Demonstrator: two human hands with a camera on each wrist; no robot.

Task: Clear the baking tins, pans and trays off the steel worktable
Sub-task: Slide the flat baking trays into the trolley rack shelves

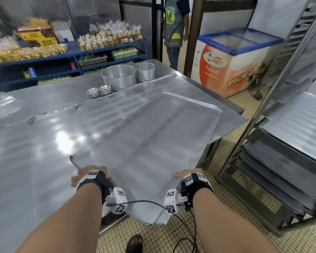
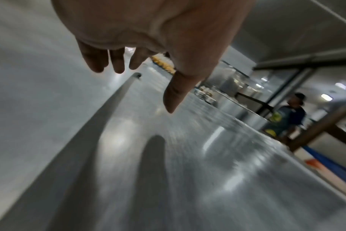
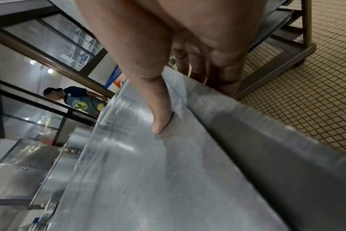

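A large flat baking tray (image 1: 144, 134) lies slanted over the steel worktable (image 1: 26, 161), its near corner jutting out past the table's front edge. My right hand (image 1: 188, 177) pinches its near right rim, thumb (image 3: 158, 118) pressed on top and fingers (image 3: 223, 75) curled underneath. My left hand (image 1: 88, 177) is at the near left rim (image 2: 113, 101): straight fingers (image 2: 97, 62) reach past the rim and the thumb (image 2: 174, 93) hovers just above the tray. More flat trays (image 1: 192, 103) lie beneath it. Behind stand a wide round tin (image 1: 119, 77), a smaller one (image 1: 145, 72) and stacked small tins (image 1: 98, 91).
A tall rack (image 1: 281, 170) loaded with trays stands close on the right over tiled floor. A chest freezer (image 1: 235, 61) sits behind the table's far right corner, and a person (image 1: 174, 24) stands in the doorway. Blue shelves (image 1: 71, 52) with bagged goods line the back.
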